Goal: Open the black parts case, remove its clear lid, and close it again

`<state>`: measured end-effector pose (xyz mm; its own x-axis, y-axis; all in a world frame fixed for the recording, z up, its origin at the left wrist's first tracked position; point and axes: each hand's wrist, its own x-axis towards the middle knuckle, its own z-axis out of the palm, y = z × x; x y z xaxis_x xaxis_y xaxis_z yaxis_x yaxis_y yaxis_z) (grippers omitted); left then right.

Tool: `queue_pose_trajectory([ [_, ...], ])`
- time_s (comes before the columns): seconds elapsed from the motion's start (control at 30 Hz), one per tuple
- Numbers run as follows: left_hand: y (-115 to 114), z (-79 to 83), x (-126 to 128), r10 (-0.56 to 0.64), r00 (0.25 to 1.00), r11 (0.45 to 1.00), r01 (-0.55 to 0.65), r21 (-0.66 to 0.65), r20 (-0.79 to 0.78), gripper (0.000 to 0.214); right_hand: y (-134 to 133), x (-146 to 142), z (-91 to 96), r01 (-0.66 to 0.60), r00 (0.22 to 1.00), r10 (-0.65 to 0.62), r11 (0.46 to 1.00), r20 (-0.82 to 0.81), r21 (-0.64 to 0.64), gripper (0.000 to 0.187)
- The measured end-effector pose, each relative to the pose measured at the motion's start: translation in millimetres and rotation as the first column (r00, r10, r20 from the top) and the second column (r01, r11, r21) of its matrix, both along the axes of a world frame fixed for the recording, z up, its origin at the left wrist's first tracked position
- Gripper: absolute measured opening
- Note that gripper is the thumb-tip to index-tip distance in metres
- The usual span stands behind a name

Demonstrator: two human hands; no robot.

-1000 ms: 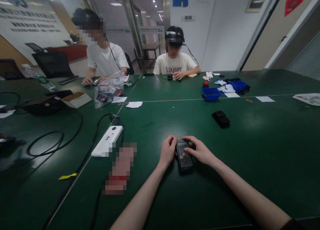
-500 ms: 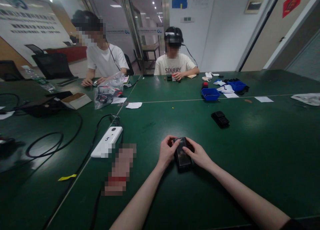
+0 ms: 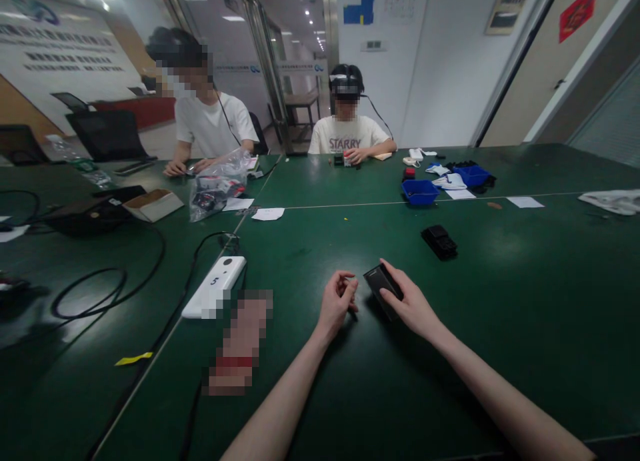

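Observation:
My right hand [image 3: 407, 301] grips a flat black box [image 3: 383, 287] by its sides, thumb on its upper face. The box is tilted and held just over the green table [image 3: 320, 394]. To its left, apart from the box, is my left hand [image 3: 337, 301], with its fingers curled in toward the thumb. A small dark bit shows under those fingers; whether it is a held thing or shadow is unclear. Beyond my right hand lies a black, ridged bundle [image 3: 439, 241].
A white power bank [image 3: 220, 281] marked 5 and cables lie left of my arms. Farther back are a plastic bag [image 3: 220, 184], an open carton [image 3: 155, 205] and a blue tray [image 3: 420, 192]. Two people [image 3: 345, 131] sit across the table, their hands on small items.
My left hand has come off the black box. My right hand has turned and tilted the box, moving it slightly right and away from the left hand.

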<state>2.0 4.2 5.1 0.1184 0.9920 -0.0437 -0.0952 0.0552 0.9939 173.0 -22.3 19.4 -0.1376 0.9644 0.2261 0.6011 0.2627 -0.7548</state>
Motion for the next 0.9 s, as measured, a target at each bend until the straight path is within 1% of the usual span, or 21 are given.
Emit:
queue_pose_trajectory([
  [0.03,-0.2,0.4,-0.1,0.002,1.000,1.000,-0.002,-0.010,0.013,0.037,-1.0,7.0,2.7,0.051,0.990,-0.059,0.997,0.126,0.065,0.055],
  [0.07,-0.2,0.7,-0.2,0.003,1.000,1.000,-0.002,-0.016,0.020,0.037,-2.3,14.8,4.8,0.095,0.959,-0.126,0.987,0.254,0.128,0.055],
  [0.1,-0.2,0.9,-0.3,0.001,1.000,1.000,-0.001,-0.018,0.020,0.036,-3.6,23.1,6.2,0.130,0.908,-0.191,0.974,0.372,0.183,0.055],
  [0.17,-0.2,1.2,-0.5,-0.010,1.000,1.000,0.010,-0.016,0.009,0.035,-6.3,40.8,6.6,0.175,0.779,-0.294,0.950,0.554,0.258,0.054],
  [0.27,-0.1,0.9,-0.5,-0.024,1.000,1.000,0.024,-0.004,-0.009,0.033,-10.2,67.9,2.0,0.232,0.610,-0.371,0.928,0.700,0.290,0.055],
  [0.33,0.0,0.6,-0.4,-0.028,1.000,1.000,0.028,-0.002,-0.013,0.033,-12.6,84.5,-2.5,0.274,0.531,-0.390,0.919,0.753,0.283,0.056],
  [0.37,0.0,0.4,-0.3,-0.029,0.999,1.000,0.029,-0.002,-0.013,0.033,-13.7,91.8,-4.7,0.293,0.503,-0.395,0.915,0.769,0.278,0.057],
  [0.5,0.4,-0.7,-0.4,-0.038,0.999,0.999,0.038,0.008,-0.021,0.032,-17.1,113.4,-13.0,0.351,0.441,-0.429,0.891,0.788,0.289,0.056],
  [0.63,0.9,-2.7,-0.8,-0.039,0.999,0.999,0.040,0.019,-0.029,0.031,-17.8,121.8,-19.6,0.379,0.405,-0.437,0.879,0.803,0.288,0.054],
  [0.77,0.9,-3.1,-0.7,-0.037,0.998,0.999,0.038,0.017,-0.041,0.031,-16.3,122.1,-20.3,0.401,0.414,-0.432,0.877,0.801,0.266,0.052],
  [0.9,0.5,-2.0,-0.2,-0.037,0.998,0.999,0.038,0.012,-0.040,0.031,-13.6,118.7,-15.2,0.414,0.425,-0.435,0.873,0.793,0.257,0.049],
])
